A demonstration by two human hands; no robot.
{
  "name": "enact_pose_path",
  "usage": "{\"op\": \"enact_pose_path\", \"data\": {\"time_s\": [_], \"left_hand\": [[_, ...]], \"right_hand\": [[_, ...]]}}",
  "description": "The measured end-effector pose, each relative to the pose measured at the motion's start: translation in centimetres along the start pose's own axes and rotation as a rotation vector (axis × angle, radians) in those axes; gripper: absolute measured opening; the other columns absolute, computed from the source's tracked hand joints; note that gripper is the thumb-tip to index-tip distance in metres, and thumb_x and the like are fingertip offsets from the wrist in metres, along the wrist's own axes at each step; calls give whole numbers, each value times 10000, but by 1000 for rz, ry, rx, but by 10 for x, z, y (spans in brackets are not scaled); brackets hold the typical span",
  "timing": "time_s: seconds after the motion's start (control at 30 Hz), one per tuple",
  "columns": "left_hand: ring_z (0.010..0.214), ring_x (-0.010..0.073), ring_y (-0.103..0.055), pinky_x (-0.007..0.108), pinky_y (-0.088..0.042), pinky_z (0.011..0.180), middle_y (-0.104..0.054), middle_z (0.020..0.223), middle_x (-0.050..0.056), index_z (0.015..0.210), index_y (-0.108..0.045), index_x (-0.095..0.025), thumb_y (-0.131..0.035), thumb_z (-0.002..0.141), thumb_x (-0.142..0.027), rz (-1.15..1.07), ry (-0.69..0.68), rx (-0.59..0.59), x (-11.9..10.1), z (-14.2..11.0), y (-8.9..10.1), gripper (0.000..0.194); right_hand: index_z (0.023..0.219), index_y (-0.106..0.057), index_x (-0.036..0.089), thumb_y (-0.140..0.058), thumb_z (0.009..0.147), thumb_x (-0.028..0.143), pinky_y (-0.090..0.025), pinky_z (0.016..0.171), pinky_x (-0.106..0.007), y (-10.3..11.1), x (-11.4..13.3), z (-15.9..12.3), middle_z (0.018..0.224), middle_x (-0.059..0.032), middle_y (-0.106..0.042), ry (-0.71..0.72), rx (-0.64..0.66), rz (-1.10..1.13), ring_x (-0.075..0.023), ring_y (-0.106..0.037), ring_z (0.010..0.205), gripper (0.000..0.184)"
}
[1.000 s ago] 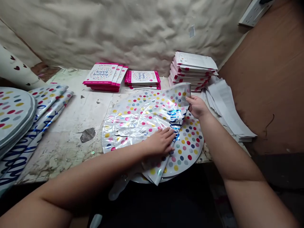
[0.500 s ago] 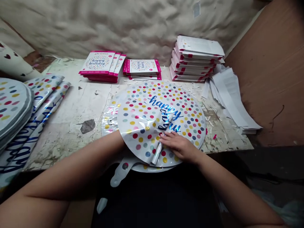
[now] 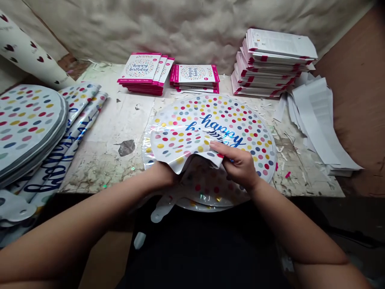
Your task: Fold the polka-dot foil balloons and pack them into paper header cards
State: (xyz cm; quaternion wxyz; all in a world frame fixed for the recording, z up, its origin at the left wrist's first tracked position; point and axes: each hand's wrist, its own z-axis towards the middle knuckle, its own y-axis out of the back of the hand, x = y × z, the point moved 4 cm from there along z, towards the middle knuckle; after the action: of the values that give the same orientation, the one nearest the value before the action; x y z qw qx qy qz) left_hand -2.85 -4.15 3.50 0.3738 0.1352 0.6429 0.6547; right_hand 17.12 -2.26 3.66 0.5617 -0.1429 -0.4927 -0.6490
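A round foil balloon (image 3: 207, 124) with coloured polka dots and blue "happy birthday" lettering lies on a pile of similar balloons. Its near edge is lifted and creased. My left hand (image 3: 162, 175) grips that edge from the left, and my right hand (image 3: 237, 165) presses and pinches the fold from above. Below my hands hangs a white balloon neck tab (image 3: 162, 208). The fold and my hands hide the lower lettering.
A stack of round balloons (image 3: 27, 124) and folded balloons (image 3: 80, 114) lie on the stained table (image 3: 99, 132) at left. Pink-edged packets (image 3: 140, 70) and a tall packet stack (image 3: 270, 60) stand behind. White paper strips (image 3: 319, 124) lie at right.
The top balloon has opened out from its tight fold and now lies flatter, with lettering showing. My left hand has moved onto its near edge, joining my right hand. The view has shifted slightly.
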Motion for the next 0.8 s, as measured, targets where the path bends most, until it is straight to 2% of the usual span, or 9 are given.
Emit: {"op": "enact_pose_path", "data": {"time_s": [0.1,0.2,0.3,0.4,0.5,0.57,0.63,0.7,0.8], "left_hand": [[1158,280,-487,409,-414,977,-502,1288,133,1287,-431,-144,-475,871,-368,-34,-113,111,-4,-21,-9,475],[1213,282,-449,421,-373,1021,-470,1341,130,1317,-397,-162,-469,851,-355,-36,-115,120,0,-30,-15,509],[1206,292,-461,449,-371,1019,-504,1308,135,1269,-457,-157,-463,825,-246,-1,-105,61,2,-23,-13,453],[1139,287,-510,430,-393,1007,-590,1166,158,1117,-568,-108,-445,790,-139,35,-73,34,-5,-16,-11,351],[1126,270,-511,423,-375,1034,-615,1108,142,1013,-610,-113,-450,783,-116,-8,-69,47,-15,-17,-13,280],[1144,264,-502,445,-331,1070,-615,1119,128,997,-618,-130,-462,799,-131,-56,-93,65,-19,-21,-16,252],[1144,255,-506,466,-292,1092,-617,1127,114,1007,-621,-149,-462,818,-145,-99,-103,74,-21,-24,-18,247],[1146,249,-505,472,-280,1093,-613,1145,105,1046,-615,-167,-452,832,-147,-132,-100,65,-22,-28,-18,270],[1163,257,-483,485,-274,1081,-596,1183,88,1144,-585,-209,-471,849,-206,-175,-137,103,-27,-32,-18,316]], "right_hand": [[1174,-610,250,-450,774,51,-458,995,-330,-6,2,-3,1180,2,-631,55,239,-31,-159,-577,1115,474],[1171,-612,244,-472,790,73,-464,982,-373,-15,6,-20,1170,-25,-634,195,435,-233,-185,-599,1084,440],[1219,-578,196,-458,822,70,-454,984,-421,-13,9,-38,1197,-83,-606,199,306,-503,-226,-586,1101,433],[1241,-559,160,-461,836,58,-457,976,-435,-10,15,-55,1205,-125,-590,170,176,-639,-252,-579,1106,429],[1220,-576,214,-499,857,107,-473,964,-427,-14,18,-66,1167,-80,-629,166,279,-557,-243,-578,1111,385],[1187,-598,245,-536,864,174,-478,962,-414,-15,17,-69,1160,-52,-640,156,390,-434,-232,-571,1122,337],[1167,-610,254,-544,863,195,-482,962,-400,-14,15,-68,1154,-45,-646,118,424,-323,-221,-577,1115,317],[1177,-604,259,-524,862,156,-513,926,-356,-8,12,-65,1126,-39,-662,28,330,-237,-199,-612,1063,341],[1202,-584,283,-512,851,113,-563,839,-307,5,9,-63,1080,-29,-683,-103,21,-206,-180,-661,962,397]]}}
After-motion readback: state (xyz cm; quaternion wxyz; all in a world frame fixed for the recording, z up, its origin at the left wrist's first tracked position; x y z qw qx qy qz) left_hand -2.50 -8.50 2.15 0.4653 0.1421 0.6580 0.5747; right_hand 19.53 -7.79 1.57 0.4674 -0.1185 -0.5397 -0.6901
